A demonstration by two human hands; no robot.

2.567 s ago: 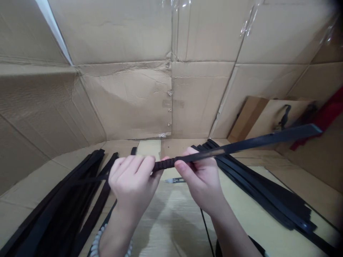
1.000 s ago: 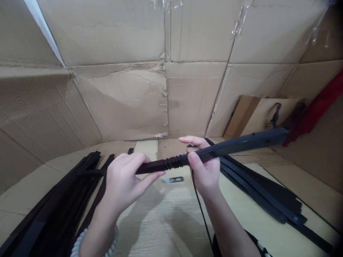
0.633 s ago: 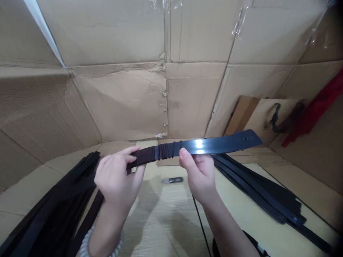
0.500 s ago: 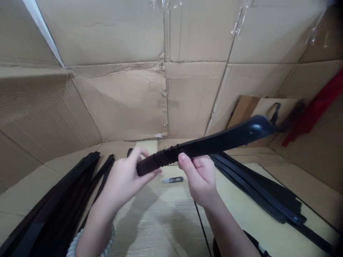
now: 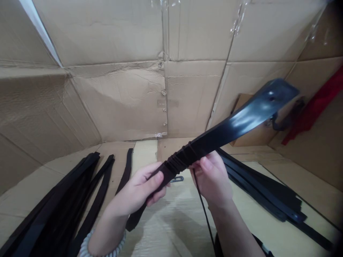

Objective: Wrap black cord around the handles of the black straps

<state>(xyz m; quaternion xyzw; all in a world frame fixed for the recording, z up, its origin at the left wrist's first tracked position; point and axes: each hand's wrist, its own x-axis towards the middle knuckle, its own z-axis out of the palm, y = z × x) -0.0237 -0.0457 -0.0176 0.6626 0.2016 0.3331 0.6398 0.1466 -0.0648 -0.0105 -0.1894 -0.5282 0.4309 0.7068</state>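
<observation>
I hold a long flat black metal strip (image 5: 241,121) slanting up to the right, its far end with a small hole. A band of dark cord (image 5: 178,160) is wound round its middle. My left hand (image 5: 142,191) is closed round the lower wrapped part of the strip. My right hand (image 5: 213,176) pinches at the strip just right of the winding, and a thin black cord (image 5: 203,210) hangs down from there toward me. A bead bracelet (image 5: 88,246) sits on my left wrist.
A pile of black strips (image 5: 59,203) lies at the left, another stack (image 5: 265,192) at the right. Small thread snips (image 5: 177,178) lie on the cardboard floor (image 5: 171,221) behind my hands. Cardboard walls (image 5: 120,96) enclose the space; something red (image 5: 318,107) leans at the far right.
The strip has turned over and tilted, its right end rising high and its left end dropping below my left hand. My left hand has shifted its grip lower on the wrapped part.
</observation>
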